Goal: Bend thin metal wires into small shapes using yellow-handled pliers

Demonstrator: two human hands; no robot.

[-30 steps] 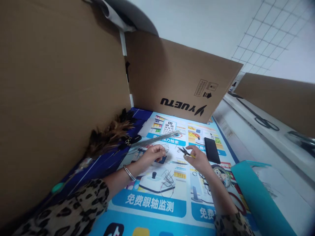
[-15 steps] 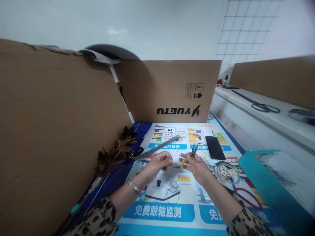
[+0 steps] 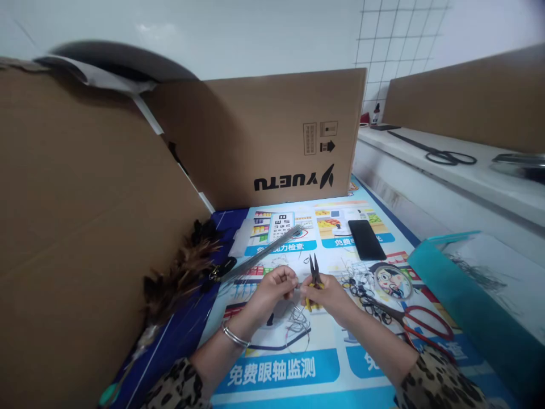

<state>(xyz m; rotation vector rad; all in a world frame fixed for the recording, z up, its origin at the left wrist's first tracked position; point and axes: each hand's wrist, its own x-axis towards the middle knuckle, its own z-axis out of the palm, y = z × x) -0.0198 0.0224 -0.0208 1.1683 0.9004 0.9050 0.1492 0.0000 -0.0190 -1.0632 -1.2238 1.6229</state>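
My left hand (image 3: 280, 285) is closed in a pinch, thumb against index finger, on what looks like a thin wire, hard to see. My right hand (image 3: 327, 294) wraps round small pliers (image 3: 314, 268) with dark jaws and yellow handles, jaws pointing away from me. Its thumb and fingertips are close to my left fingertips, and also seem to pinch at the wire. Beside the plier jaws shows a small dark loop (image 3: 306, 260). Below my hands a loose tangle of wire (image 3: 298, 322) lies on the printed mat (image 3: 293, 392). A bundle of straight wires (image 3: 266, 251) lies behind my left hand.
To the right are small black rings (image 3: 360, 288), a round tin (image 3: 394, 281), red-handled scissors (image 3: 428, 322), a phone (image 3: 367, 240) and a teal box (image 3: 455, 295). Brown feathers (image 3: 179, 272) lie left. Cardboard panels (image 3: 255, 136) stand behind and left; black scissors (image 3: 447, 156) rest on a ledge.
My right hand has moved in beside my left, its spread fingers now folded round the pliers. The plier jaws are closer together. The camera view has shifted.
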